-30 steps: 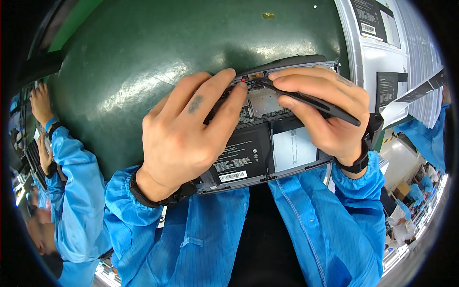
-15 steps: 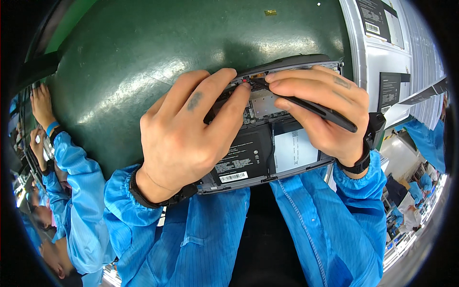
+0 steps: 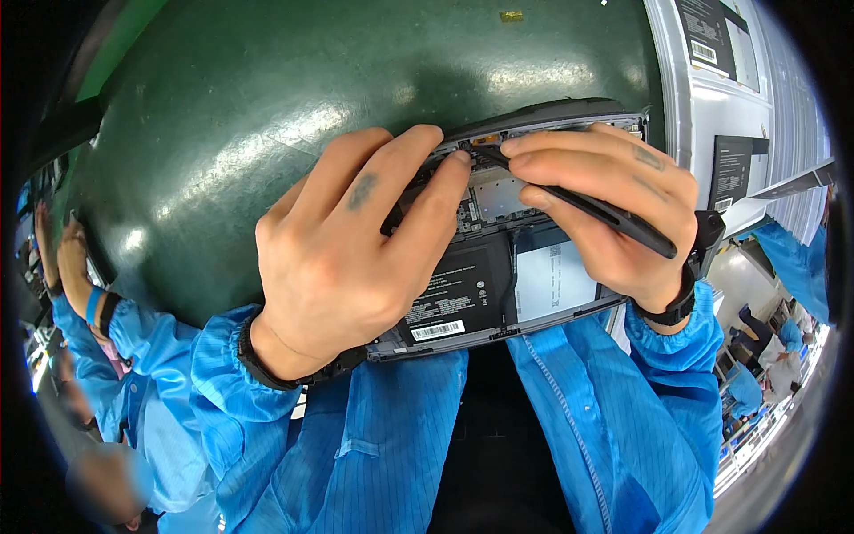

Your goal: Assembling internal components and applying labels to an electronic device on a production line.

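Directly beneath your left fingers (image 3: 400,166) and right fingers (image 3: 578,166) lies an opened laptop base (image 3: 500,199), its black battery (image 3: 455,289) nearer six o'clock. The right ones grip a slim black pointed tool (image 3: 627,224), tip toward ten o'clock; whether the left ones, bent near the eleven-o'clock edge, pinch anything, I cannot tell.

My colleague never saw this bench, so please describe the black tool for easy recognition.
At the near side of the green table is an opened laptop. Over its right part, the right hand holds the black tool. Unlike the flat battery, it is slim, slanting from a narrow tip at upper left to a thicker end.
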`<state>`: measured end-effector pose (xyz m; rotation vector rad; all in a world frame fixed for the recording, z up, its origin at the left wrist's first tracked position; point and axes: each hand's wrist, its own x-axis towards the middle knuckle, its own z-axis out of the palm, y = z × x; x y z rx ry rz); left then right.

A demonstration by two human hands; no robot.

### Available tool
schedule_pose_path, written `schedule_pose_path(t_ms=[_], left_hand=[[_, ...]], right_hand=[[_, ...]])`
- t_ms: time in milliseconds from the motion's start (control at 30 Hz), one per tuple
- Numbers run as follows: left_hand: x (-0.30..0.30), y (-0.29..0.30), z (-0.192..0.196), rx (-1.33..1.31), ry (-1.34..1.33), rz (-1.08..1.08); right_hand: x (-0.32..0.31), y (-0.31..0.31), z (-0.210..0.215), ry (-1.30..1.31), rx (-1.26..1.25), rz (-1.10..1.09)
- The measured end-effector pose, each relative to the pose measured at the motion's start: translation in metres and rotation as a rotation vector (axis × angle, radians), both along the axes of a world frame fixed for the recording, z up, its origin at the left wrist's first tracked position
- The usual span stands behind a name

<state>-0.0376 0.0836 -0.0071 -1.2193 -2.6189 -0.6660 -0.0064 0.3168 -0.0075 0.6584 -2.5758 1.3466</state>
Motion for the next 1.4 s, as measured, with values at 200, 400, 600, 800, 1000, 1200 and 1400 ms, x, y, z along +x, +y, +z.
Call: schedule_pose_path(t_ms=[200, 400, 600, 800, 1000, 1200, 1400], left_hand=[[-0.001, 0.0, 0.0, -0.021, -0.019, -0.01], [0.0, 0.0, 0.002, -0.007, -0.012, -0.017], [-0.001, 0.006, 0.007, -0.032, -0.021, -0.007], [-0.002, 0.005, 0.008, -0.045, -0.016, -0.011], [-0.001, 0.006, 0.008, -0.04, -0.019, -0.004], [0.004, 0.006, 0.004, -0.044, 0.008, 0.019], [0.006, 0.004, 0.005, -0.021, -0.023, 0.013]], right_hand=[[0.004, 0.002, -0.007, 0.059, 0.016, 0.004], [0.005, 0.001, -0.009, 0.055, -0.033, -0.004], [0.002, 0.005, -0.011, 0.027, -0.027, -0.014], [0.002, 0.004, -0.01, 0.045, -0.035, -0.022], [0.009, 0.007, -0.008, 0.037, -0.109, -0.155], [0.01, 0.003, -0.013, 0.064, -0.101, -0.135], [0.014, 0.005, -0.018, 0.043, -0.111, -0.151]])
